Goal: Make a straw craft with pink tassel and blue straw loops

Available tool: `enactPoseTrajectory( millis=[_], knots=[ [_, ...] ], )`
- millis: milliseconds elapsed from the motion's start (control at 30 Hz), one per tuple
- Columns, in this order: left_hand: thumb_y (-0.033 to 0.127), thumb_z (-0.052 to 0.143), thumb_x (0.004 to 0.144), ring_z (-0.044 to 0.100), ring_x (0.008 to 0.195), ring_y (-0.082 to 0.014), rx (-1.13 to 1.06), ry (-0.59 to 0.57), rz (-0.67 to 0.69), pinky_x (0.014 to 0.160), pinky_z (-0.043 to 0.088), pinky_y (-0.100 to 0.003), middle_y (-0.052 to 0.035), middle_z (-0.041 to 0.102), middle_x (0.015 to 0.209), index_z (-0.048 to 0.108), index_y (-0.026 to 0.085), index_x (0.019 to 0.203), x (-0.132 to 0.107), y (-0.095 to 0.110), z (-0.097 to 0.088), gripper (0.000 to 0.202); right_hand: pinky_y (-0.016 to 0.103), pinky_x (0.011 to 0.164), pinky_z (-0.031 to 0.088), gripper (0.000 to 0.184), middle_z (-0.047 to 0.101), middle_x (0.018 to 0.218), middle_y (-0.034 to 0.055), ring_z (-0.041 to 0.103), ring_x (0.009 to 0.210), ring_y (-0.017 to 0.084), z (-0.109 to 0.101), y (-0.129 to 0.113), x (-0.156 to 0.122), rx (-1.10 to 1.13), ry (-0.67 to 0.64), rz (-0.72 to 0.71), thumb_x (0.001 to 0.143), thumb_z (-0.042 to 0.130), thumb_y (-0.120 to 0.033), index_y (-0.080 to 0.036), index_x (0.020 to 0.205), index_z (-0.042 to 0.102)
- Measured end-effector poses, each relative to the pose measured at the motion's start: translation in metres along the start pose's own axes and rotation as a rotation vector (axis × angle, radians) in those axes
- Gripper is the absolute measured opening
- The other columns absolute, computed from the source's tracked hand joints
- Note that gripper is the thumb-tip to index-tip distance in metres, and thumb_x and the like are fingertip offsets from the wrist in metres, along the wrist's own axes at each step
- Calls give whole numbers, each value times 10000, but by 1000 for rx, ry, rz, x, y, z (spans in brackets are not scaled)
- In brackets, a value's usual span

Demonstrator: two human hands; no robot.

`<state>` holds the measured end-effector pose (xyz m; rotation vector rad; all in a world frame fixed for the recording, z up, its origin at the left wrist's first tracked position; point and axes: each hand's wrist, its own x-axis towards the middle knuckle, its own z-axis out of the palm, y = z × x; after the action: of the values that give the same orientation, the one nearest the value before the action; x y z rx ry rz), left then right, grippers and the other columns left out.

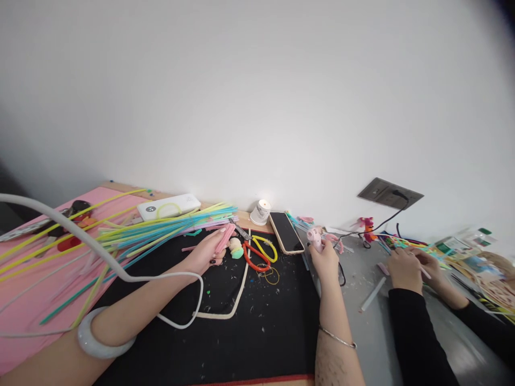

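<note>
My left hand (204, 256) is closed around a short bundle of pink pipe cleaners (225, 238). Beside its fingertips sits a small cream and green fluffy piece (236, 249). Pliers with red and yellow handles (257, 265) lie just to the right on the black mat (273, 327). My right hand (325, 264) grips a pale pink hot glue gun (316, 239) near the phone (287, 232); its fingers partly hide the handle. A bent cream strip (241, 292) rests on the mat between my hands.
Long coloured pipe cleaners (169, 233) and a white power bank (169, 208) lie left, crossed by a white cable (104, 252). A white cup (260, 212) stands by the wall. At right, another person's hands (405, 269) work near a glue stick (373, 294) and a wall socket (390, 193).
</note>
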<state>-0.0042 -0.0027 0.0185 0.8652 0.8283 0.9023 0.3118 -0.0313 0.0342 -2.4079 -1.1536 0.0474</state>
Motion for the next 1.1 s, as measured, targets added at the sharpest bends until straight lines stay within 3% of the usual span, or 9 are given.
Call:
enactPoseTrajectory(
  millis=[167, 400, 600, 800, 900, 1000, 1067, 1100],
  knots=[
    [495, 513, 882, 197, 382, -46, -15, -7, 10, 366, 180, -152, 92, 311, 503, 560, 168, 960, 1, -1, -1, 340, 362, 800, 453, 429, 673, 1087, 197, 642, 1013, 318, -5, 7, -1, -84, -52, 68, 819, 531, -312, -106, 1193, 563],
    [499, 540, 864, 210, 378, -43, -16, 13, 2, 362, 178, -155, 87, 320, 519, 580, 166, 980, 0, 0, 0, 354, 384, 801, 452, 495, 678, 1087, 177, 637, 1025, 333, -12, 17, 1, -195, -193, 65, 738, 629, -321, -134, 1191, 558],
    [470, 538, 874, 217, 382, -42, -9, 13, 9, 363, 196, -154, 84, 326, 530, 578, 166, 973, -1, 1, 0, 322, 391, 815, 445, 412, 688, 1054, 151, 639, 1008, 325, -13, 20, 2, -212, -277, 28, 732, 614, -291, -149, 1119, 616],
    [461, 533, 879, 229, 364, -22, -37, 37, 10, 350, 200, -148, 67, 393, 586, 587, 165, 972, 0, -2, 0, 315, 588, 890, 376, 685, 516, 1344, 204, 461, 1197, 472, -25, 3, -9, -242, -159, 159, 691, 662, -394, -203, 1333, 521],
    [453, 542, 874, 234, 363, -18, -57, 43, 33, 348, 199, -150, 66, 409, 605, 587, 169, 972, 2, -4, 0, 304, 592, 893, 374, 620, 490, 1366, 199, 444, 1197, 470, -30, -6, -13, -132, -28, 125, 724, 639, -408, -212, 1305, 548],
    [480, 550, 865, 240, 379, -26, -91, 66, 129, 360, 209, -159, 71, 401, 606, 576, 177, 993, 4, -4, -2, 330, 475, 910, 407, 315, 605, 1177, 173, 530, 1106, 353, -29, -13, -16, 81, 228, -97, 773, 574, -328, -164, 1027, 663],
    [506, 560, 857, 299, 417, -49, -79, 150, 269, 390, 276, -176, 66, 405, 607, 571, 184, 1026, 4, -2, -6, 364, 382, 870, 432, 154, 650, 966, 129, 582, 971, 268, -25, -21, -20, 235, 354, -299, 800, 523, -273, -165, 786, 632],
    [518, 557, 857, 340, 448, -65, -58, 217, 340, 415, 319, -185, 61, 411, 611, 568, 190, 1047, 4, -1, -8, 379, 358, 830, 441, 167, 643, 878, 108, 586, 904, 245, -22, -27, -25, 293, 391, -379, 818, 500, -266, -179, 706, 589]
  ],
)
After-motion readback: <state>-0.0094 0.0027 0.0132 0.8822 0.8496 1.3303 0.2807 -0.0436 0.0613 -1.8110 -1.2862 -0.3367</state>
